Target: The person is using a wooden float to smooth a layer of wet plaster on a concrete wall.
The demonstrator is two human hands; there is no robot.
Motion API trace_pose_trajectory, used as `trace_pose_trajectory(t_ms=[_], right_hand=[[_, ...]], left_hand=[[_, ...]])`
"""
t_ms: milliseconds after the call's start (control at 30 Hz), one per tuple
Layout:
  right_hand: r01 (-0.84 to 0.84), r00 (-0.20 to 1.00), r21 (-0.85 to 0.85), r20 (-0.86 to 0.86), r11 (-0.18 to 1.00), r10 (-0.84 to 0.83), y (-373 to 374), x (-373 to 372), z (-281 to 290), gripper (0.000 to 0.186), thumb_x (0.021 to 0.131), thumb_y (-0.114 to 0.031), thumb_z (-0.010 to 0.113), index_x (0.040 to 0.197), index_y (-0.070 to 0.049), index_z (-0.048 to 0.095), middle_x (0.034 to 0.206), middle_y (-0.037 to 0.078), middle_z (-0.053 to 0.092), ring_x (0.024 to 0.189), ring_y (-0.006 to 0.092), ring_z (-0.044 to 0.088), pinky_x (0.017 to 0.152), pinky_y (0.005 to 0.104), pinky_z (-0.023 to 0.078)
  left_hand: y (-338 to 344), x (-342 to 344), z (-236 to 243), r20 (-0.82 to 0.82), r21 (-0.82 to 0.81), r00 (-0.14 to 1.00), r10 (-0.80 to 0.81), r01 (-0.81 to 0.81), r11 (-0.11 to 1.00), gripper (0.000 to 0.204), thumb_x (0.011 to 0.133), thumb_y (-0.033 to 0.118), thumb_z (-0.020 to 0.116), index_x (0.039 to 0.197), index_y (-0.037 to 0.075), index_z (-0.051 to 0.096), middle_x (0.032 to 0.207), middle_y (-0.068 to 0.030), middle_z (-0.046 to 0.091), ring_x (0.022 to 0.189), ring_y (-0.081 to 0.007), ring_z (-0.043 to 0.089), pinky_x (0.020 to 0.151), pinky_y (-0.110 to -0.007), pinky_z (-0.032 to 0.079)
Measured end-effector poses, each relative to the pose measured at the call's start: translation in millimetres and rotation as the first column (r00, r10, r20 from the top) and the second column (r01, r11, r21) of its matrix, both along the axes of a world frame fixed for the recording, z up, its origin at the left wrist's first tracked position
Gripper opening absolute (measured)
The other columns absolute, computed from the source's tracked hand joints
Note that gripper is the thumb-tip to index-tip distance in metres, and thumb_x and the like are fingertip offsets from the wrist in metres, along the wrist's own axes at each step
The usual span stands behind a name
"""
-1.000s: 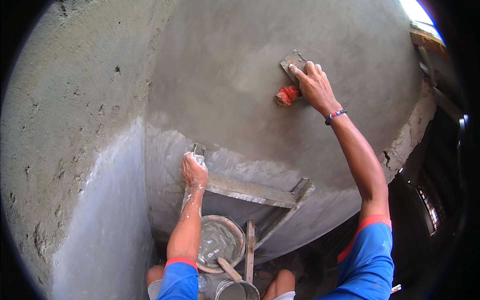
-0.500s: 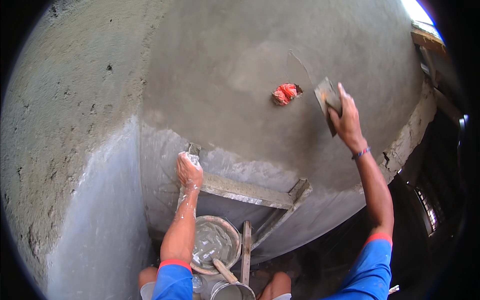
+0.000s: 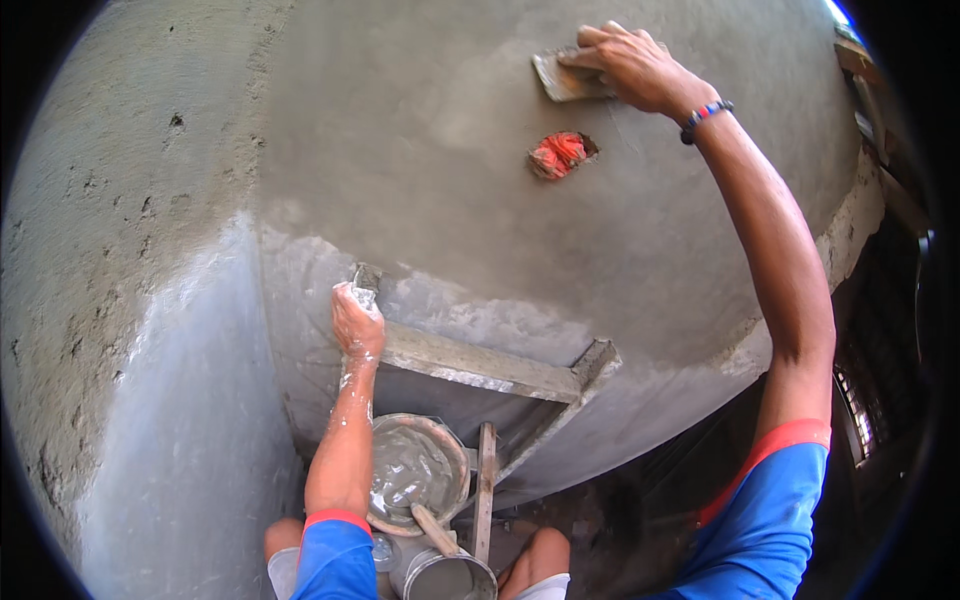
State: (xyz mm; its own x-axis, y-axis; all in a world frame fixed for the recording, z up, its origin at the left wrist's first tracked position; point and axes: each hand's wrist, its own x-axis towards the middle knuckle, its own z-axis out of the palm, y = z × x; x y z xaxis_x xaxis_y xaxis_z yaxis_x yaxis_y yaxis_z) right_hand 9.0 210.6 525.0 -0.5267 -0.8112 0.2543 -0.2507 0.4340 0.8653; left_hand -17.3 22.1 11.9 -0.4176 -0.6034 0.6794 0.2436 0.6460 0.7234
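Note:
My right hand (image 3: 630,70) grips a flat plastering trowel (image 3: 562,78) against the upper part of the grey plastered wall (image 3: 430,120). Just below it, crumpled red material (image 3: 560,155) is stuffed in a hole in that wall. My left hand (image 3: 356,318), smeared with white, is closed round the top of the upright of a cement-caked wooden frame (image 3: 480,365); what else may be inside its fingers is hard to make out. Below the left hand sits a round basin of wet grey mix (image 3: 405,465), with a wooden handle (image 3: 432,525) resting over its near rim.
A rough side wall (image 3: 120,300) rises close on my left. Below the basin stands a metal bucket (image 3: 450,580) between my knees, beside a narrow wooden bar (image 3: 485,480). At the right, a broken plaster edge (image 3: 850,230) borders a dark space with timbers (image 3: 860,65).
My right hand swept the trowel down and rightward past the red material, then up and left to above it, turning the blade. My left hand stays on the frame; the view has shifted slightly.

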Motion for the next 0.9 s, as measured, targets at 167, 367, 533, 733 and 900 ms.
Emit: trace_pose_trajectory(t_ms=[167, 367, 533, 733, 900], right_hand=[[0.137, 0.991, 0.191, -0.016, 0.972, -0.137, 91, 17, -33, 0.052, 0.082, 0.002, 0.056, 0.127, -0.022, 0.066, 0.111, 0.001, 0.054, 0.110, 0.0218, 0.052, 0.089, 0.0385, 0.043], [0.194, 0.952, 0.148, 0.212, 0.970, -0.223, 191, 44, -109, 0.046, 0.082, -0.003, 0.058, 0.125, -0.018, 0.067, 0.108, 0.003, 0.055, 0.104, 0.0228, 0.051, 0.089, 0.0381, 0.044], [-0.090, 0.956, -0.341, 0.234, 0.936, 0.178, 150, 76, -69, 0.043, 0.082, 0.004, 0.058, 0.124, -0.006, 0.065, 0.106, 0.015, 0.059, 0.099, 0.0358, 0.057, 0.088, 0.0425, 0.049], [-0.033, 0.998, -0.168, -0.052, 0.985, 0.025, 119, 21, -7, 0.045, 0.083, 0.000, 0.056, 0.127, -0.010, 0.063, 0.111, 0.009, 0.060, 0.106, 0.0306, 0.057, 0.089, 0.0403, 0.048], [-0.058, 0.998, 0.014, -0.009, 0.998, 0.058, 170, 14, -103, 0.047, 0.084, -0.004, 0.054, 0.130, -0.011, 0.061, 0.112, 0.006, 0.055, 0.107, 0.0266, 0.053, 0.091, 0.0394, 0.046]], left_hand=[[-1, 1, 0, 0.006, 0.015, 1.000, 0.007, -0.007, 1.000, 0.040, 0.078, 0.001, 0.066, 0.114, -0.001, 0.049, 0.108, -0.0224, 0.057, 0.104, -0.0443, 0.056, 0.089, -0.050, 0.046], [-1, -4, -5, 0.039, -0.014, 0.999, 0.034, -0.034, 0.999, 0.042, 0.077, 0.000, 0.067, 0.115, 0.000, 0.049, 0.109, -0.0214, 0.058, 0.105, -0.0431, 0.057, 0.089, -0.050, 0.046], [-4, -4, -2, 0.012, -0.017, 0.999, 0.032, -0.031, 0.999, 0.041, 0.077, 0.000, 0.066, 0.114, 0.000, 0.049, 0.108, -0.0210, 0.058, 0.104, -0.0430, 0.057, 0.089, -0.050, 0.046], [2, -10, -10, 0.029, -0.019, 0.998, 0.047, -0.047, 0.999, 0.041, 0.077, 0.001, 0.066, 0.114, -0.001, 0.049, 0.108, -0.0217, 0.058, 0.104, -0.0434, 0.057, 0.090, -0.050, 0.046], [2, -6, -6, 0.013, -0.013, 0.999, 0.035, -0.035, 0.999, 0.039, 0.078, 0.000, 0.065, 0.114, -0.002, 0.049, 0.108, -0.0225, 0.059, 0.103, -0.0438, 0.058, 0.090, -0.050, 0.046]])
